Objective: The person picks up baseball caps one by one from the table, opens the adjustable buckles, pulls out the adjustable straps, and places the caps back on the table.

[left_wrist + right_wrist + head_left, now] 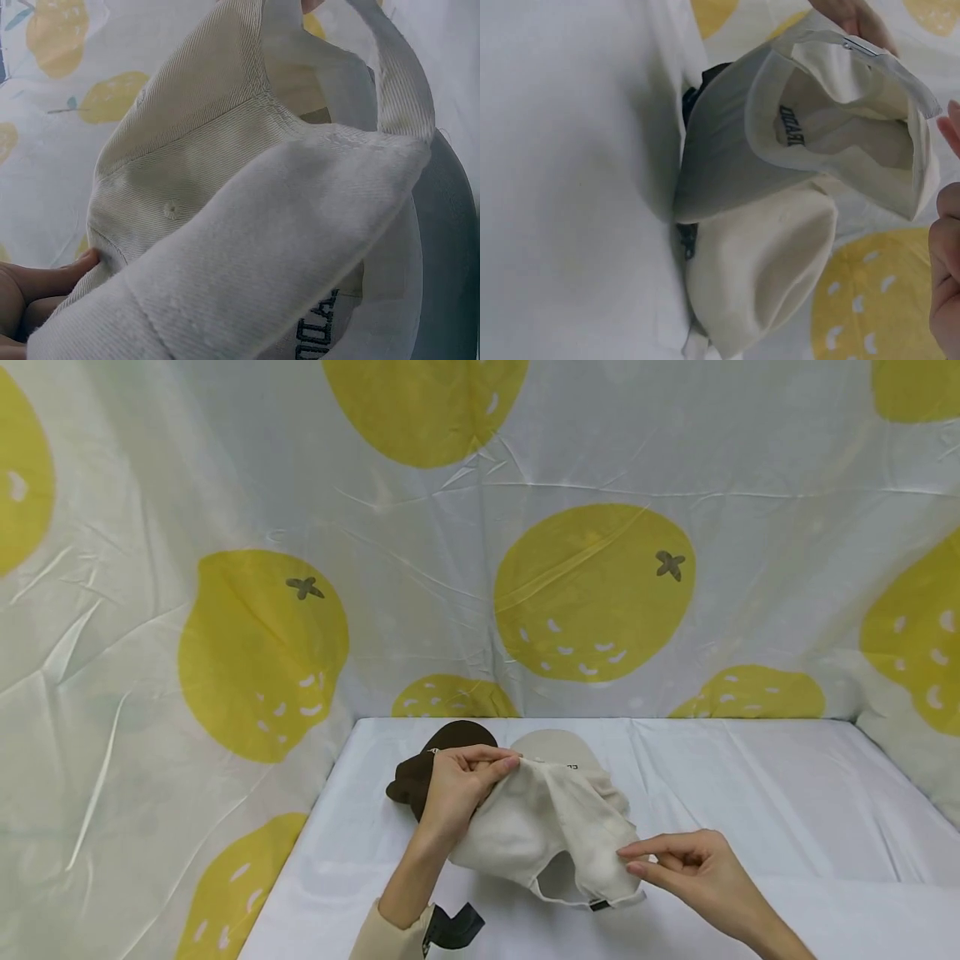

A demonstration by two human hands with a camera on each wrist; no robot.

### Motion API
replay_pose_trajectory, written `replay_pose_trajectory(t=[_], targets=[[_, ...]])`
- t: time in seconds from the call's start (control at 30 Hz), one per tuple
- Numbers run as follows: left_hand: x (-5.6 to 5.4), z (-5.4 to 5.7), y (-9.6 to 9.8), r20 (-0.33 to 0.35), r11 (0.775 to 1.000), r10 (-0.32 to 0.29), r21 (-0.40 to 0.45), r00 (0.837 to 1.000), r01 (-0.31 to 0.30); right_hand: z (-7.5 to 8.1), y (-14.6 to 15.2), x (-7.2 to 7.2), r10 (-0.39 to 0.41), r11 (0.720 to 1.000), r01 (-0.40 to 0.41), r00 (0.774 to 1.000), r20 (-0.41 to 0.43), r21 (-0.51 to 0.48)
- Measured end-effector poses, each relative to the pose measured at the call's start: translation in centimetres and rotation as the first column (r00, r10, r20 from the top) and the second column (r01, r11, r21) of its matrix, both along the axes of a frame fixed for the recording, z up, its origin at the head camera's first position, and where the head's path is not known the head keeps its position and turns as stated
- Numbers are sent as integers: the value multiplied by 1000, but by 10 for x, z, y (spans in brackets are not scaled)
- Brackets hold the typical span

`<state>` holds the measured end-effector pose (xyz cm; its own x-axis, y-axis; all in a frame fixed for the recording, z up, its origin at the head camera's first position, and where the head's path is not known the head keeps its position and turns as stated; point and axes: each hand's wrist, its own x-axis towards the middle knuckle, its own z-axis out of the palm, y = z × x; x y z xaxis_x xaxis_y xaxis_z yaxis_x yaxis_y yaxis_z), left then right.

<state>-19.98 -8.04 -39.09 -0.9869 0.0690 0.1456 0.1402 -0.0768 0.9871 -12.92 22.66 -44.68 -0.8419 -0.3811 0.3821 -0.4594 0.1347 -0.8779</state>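
Note:
A cream cap [517, 827] hangs over the table, its back opening and strap facing down toward me. My left hand [465, 785] pinches its upper edge between thumb and fingers. At the cap's right side is my right hand [697, 868], thumb and index fingertips right at the cloth, other fingers curled. I cannot tell whether they grip it. Dark lettering [791, 124] shows inside the crown in the right wrist view. Behind it sits a pale beige cap [555, 747], partly covered. A dark brown cap [461, 735] lies to the left, partly hidden by my left hand.
White cloth covers the table [750, 793]. A pale curtain [420, 577] printed with yellow lemons stands behind it and along both sides. Around my left wrist is a dark strap [453, 928] with a loose end sticking out.

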Motion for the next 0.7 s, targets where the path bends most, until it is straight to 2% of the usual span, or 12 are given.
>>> replay_pose_trajectory(t=[0.1, 0.23, 0.47, 0.7], targets=[[-3, -1, -1, 6, 1000, -4, 22, 1000, 4, -3, 6, 0, 81, 996, -80, 996, 25, -38], [-7, -1, -2, 12, 999, -6, 53, 1000, 5, -6, 8, 1, 171, 981, -169, 985, 13, -92], [-10, -2, -2, 18, 997, 3, 78, 1000, -5, -12, 7, 0, 183, 978, -185, 983, -30, -92], [-13, -1, -3, 16, 996, -3, 93, 1000, 1, -15, 3, -3, 202, 968, -208, 978, -60, -137]])
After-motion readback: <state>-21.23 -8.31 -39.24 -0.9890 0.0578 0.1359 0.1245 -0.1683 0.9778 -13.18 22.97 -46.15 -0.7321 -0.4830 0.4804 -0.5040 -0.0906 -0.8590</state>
